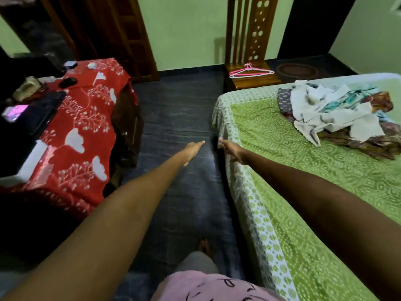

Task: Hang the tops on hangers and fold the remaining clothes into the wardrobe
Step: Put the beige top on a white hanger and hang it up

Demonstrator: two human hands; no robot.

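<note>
A jumbled pile of clothes (338,114), white, teal and brown pieces, lies on the green patterned bed (293,170) at the right. Pink and white hangers (249,71) rest on a wooden stand at the far wall. Both my arms stretch forward over the dark floor. My left hand (192,151) has straight fingers and holds nothing. My right hand (233,151) is also empty with straight fingers, hovering at the bed's near left edge. A dark wooden wardrobe (104,29) stands at the back left.
A table under a red flowered cloth (82,127) stands at the left with a phone, dark items and a white box on it. A dark floor strip (180,118) runs between table and bed. A round mat (297,71) lies by the far wall.
</note>
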